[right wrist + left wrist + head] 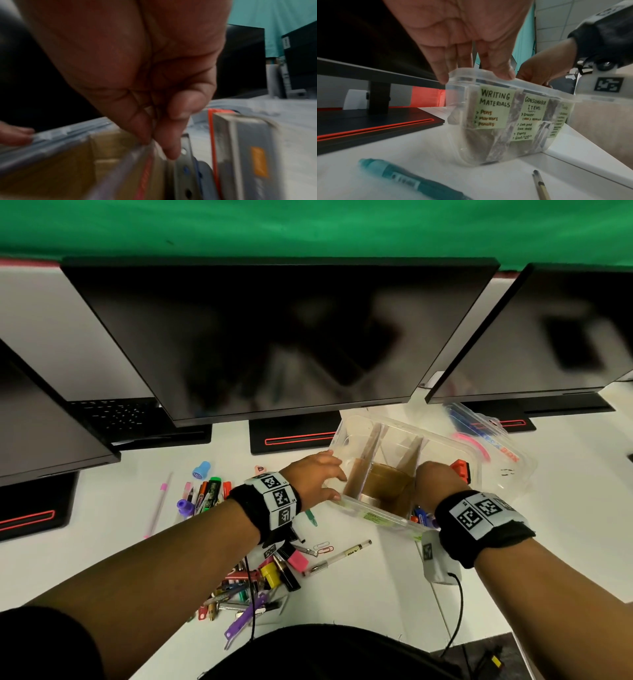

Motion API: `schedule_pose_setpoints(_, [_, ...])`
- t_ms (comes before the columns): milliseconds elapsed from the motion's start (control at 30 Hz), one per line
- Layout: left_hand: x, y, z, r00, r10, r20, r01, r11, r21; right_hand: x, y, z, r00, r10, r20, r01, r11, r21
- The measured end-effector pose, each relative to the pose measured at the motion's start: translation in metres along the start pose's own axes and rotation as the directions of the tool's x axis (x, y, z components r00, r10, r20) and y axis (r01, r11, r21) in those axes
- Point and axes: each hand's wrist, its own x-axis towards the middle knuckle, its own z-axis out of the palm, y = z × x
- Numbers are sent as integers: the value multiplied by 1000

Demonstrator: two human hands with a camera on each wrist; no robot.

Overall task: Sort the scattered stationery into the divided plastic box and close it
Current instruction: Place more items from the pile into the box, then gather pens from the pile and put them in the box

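At the tabletop's near edge the scattered pens and markers [253,583] lie unsorted. Just beyond, the left hand [317,475] pinches the divided plastic box [501,116] by its left rim; the right hand [436,479] curls over its right rim. Lid [493,446] lies open behind. Best set the box down square, labels facing near.

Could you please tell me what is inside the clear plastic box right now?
The clear plastic box holds brown cardboard dividers forming compartments; the middle one looks empty. The left hand and right hand hide parts of the outer compartments.
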Motion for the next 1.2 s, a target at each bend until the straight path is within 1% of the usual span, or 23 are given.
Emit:
schedule_pose_setpoints(100, [-16, -18, 0, 980, -21, -199, 15, 999, -31, -18, -15, -11, 986, -95, -137, 101, 994, 33])
schedule_pose_setpoints(133, [-22, -26, 1, 974, -41, -224, 38, 999, -19, -25, -22, -11, 976, -156, -155, 168, 984, 67])
schedule_pose_setpoints(167, [-28, -34, 3, 976, -64, -209, 66, 998, 0, -33, -30, -10, 958, -234, -166, 252, 962, 101])
schedule_pose_setpoints(200, [-33, -42, 4, 984, -86, -156, 91, 996, 26, -39, -39, -7, 931, -324, -168, 345, 931, 120])
schedule_pose_setpoints(233, [-39, -48, 7, 992, -107, -70, 111, 992, 60, -44, -49, -1, 893, -419, -163, 440, 889, 123])
schedule_pose_setpoints(300, [-49, -55, 15, 987, -123, 102, 108, 984, 143, -50, -67, 17, 809, -577, -116, 588, 800, 117])
schedule_pose_setpoints(333, [-52, -56, 19, 978, -121, 169, 90, 979, 183, -51, -74, 28, 780, -621, -76, 626, 772, 112])
schedule_pose_setpoints(400, [-57, -57, 31, 962, -116, 246, 56, 970, 239, -47, -84, 54, 747, -664, 11, 662, 746, 70])
schedule_pose_setpoints(467, [-59, -56, 45, 959, -75, 272, -5, 959, 283, -40, -86, 79, 748, -650, 133, 656, 754, -8])
schedule_pose_setpoints(533, [-59, -56, 56, 961, -30, 274, -63, 943, 327, -35, -82, 98, 756, -605, 252, 638, 766, -77])
schedule_pose_setpoints(567, [-60, -56, 62, 960, -21, 278, -79, 936, 343, -33, -80, 105, 754, -588, 293, 636, 765, -101])
schedule_pose_setpoints(633, [-59, -55, 69, 959, -5, 283, -112, 912, 395, -32, -76, 115, 748, -577, 328, 641, 756, -132])
schedule_pose_setpoints(733, [-58, -52, 73, 962, 13, 272, -144, 872, 468, -33, -74, 124, 721, -612, 326, 676, 724, -135])
schedule_pose_setpoints(933, [-57, -45, 79, 974, -22, 223, -100, 849, 519, -33, -76, 129, 733, -621, 277, 669, 731, -132])
schedule_pose_setpoints(1000, [-56, -46, 80, 977, -29, 210, -91, 837, 540, -32, -77, 125, 769, -588, 252, 625, 775, -98])
schedule_pose_setpoints(1100, [-56, -46, 79, 985, -26, 168, -73, 829, 554, -28, -79, 116, 845, -488, 220, 512, 857, -65])
schedule_pose_setpoints(1200, [-54, -48, 77, 983, -21, 183, -84, 833, 547, -27, -84, 111, 884, -434, 172, 445, 895, -26])
